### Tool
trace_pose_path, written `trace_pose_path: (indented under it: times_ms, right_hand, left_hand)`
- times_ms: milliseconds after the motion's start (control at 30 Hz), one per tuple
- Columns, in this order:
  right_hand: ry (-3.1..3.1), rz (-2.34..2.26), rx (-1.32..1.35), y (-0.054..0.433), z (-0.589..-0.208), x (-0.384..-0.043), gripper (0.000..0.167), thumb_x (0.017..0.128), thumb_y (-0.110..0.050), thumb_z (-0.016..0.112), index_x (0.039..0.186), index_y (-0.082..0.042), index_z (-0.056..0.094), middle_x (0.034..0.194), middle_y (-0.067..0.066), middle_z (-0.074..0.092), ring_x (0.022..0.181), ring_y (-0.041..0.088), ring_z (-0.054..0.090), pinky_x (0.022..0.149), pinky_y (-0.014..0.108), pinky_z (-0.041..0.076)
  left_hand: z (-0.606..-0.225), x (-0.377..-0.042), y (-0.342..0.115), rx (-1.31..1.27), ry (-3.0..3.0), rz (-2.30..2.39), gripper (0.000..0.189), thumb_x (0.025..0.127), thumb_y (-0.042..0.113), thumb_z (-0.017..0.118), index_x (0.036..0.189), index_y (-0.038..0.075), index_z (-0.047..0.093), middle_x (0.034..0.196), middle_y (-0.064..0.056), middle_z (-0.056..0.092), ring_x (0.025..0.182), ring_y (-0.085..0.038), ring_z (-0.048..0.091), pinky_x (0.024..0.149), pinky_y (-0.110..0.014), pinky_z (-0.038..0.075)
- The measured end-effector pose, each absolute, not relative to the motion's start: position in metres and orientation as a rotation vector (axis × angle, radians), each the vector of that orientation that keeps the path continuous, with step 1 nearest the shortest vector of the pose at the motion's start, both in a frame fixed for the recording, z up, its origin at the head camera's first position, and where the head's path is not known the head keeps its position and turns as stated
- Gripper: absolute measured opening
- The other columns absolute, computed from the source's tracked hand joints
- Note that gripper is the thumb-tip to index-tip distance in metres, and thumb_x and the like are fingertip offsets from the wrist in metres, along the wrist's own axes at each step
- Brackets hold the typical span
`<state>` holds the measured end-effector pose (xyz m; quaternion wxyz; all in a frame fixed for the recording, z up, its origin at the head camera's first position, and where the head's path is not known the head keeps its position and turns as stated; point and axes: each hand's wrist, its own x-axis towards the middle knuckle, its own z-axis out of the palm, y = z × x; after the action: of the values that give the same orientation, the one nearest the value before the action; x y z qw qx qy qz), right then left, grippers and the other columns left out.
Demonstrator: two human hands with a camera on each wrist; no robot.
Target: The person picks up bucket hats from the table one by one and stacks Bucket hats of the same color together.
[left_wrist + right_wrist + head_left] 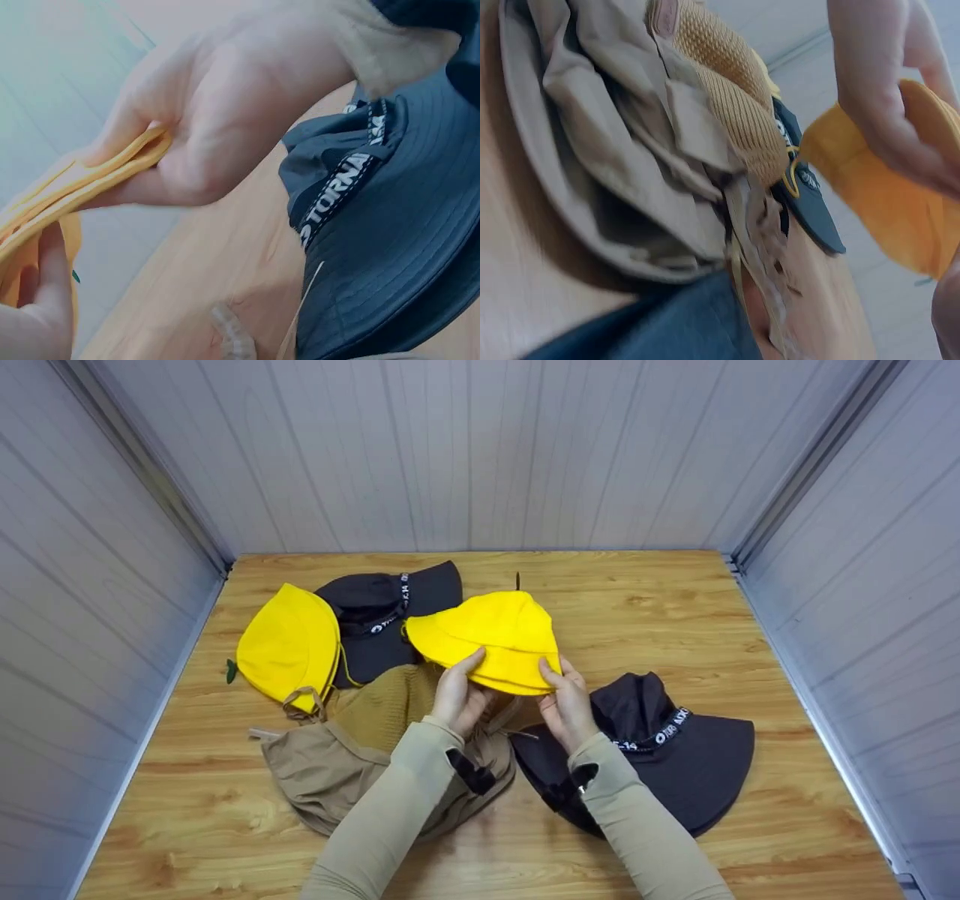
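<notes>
A yellow bucket hat (pixel 495 622) is held up above the table, its crown pointing away and a thin dark stem on top. My left hand (pixel 459 701) pinches its brim near the middle, thumb on the upper face. At the brim's right end my right hand (pixel 568 703) also pinches, thumb above and fingers beneath. From the side, in the left wrist view, the hat's yellow brim (pixel 90 180) shows folded edges lying together. In the right wrist view the yellow crown (pixel 885 195) hangs beyond a hand.
Another yellow hat (pixel 289 641) with a green leaf lies at left, against a black brimmed hat (pixel 435 589). A tan hat (pixel 322 769) with a mesh crown sits below my left hand. A second black hat (pixel 712 757) lies right. Panelled walls (pixel 465 457) bound the table.
</notes>
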<state>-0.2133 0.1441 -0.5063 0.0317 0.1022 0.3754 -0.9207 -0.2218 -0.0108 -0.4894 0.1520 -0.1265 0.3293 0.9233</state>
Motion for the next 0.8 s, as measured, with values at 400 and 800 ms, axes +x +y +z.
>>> trace_pose_path:
  times_ms: [400, 800]
  right_hand:
    - [1.297, -2.661, 0.282, 0.163, -0.5, -0.217, 0.047, 0.103, -0.002, 0.046, 0.148, 0.005, 0.035, 0.13, 0.014, 0.055, 0.107, 0.016, 0.066, 0.089, 0.027, 0.056]
    - [1.118, -2.833, 0.439, 0.16, -0.504, -0.216, 0.03, 0.101, -0.006, 0.054, 0.13, -0.003, 0.048, 0.107, 0.007, 0.065, 0.093, 0.016, 0.07, 0.075, 0.024, 0.058]
  left_hand:
    - [-0.493, -0.221, -0.015, -0.496, 1.017, 2.634, 0.027, 0.1, 0.014, 0.055, 0.126, 0.007, 0.053, 0.112, -0.005, 0.063, 0.102, -0.018, 0.063, 0.084, -0.034, 0.052]
    - [-0.496, -0.214, -0.006, -0.492, 0.946, 2.731, 0.023, 0.099, 0.004, 0.054, 0.122, 0.002, 0.054, 0.102, -0.002, 0.068, 0.094, -0.015, 0.067, 0.08, -0.03, 0.053]
